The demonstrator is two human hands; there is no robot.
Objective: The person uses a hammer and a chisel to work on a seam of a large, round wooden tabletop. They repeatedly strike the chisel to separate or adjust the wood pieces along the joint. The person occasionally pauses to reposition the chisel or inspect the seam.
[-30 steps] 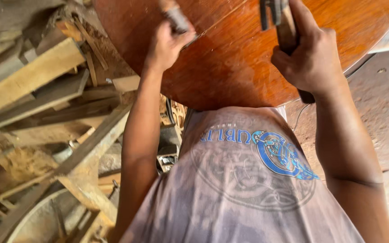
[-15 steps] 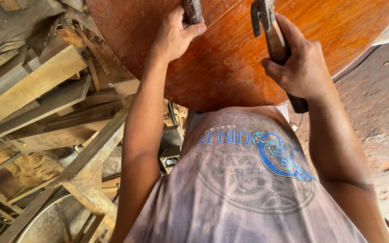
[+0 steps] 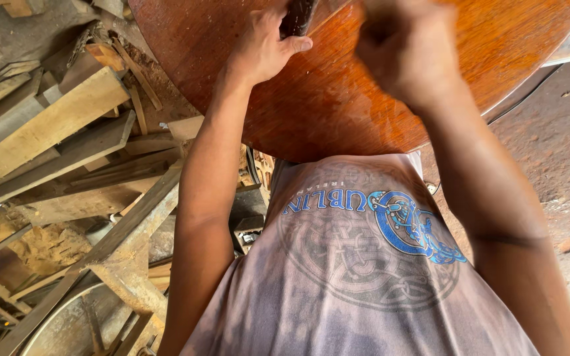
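Here the left hand (image 3: 265, 49) has its fingers (image 3: 295, 45) closed round a dark upright tool (image 3: 298, 14) standing on the round reddish wooden tabletop (image 3: 338, 112); just right of that tool the right hand (image 3: 407, 49) is blurred, grip unreadable.

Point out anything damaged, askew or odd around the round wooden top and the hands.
The round reddish tabletop looks intact. The left hand holds a dark tool on it; the right hand is blurred. The oddity is the left side: planks and offcuts lie jumbled at crossing angles.
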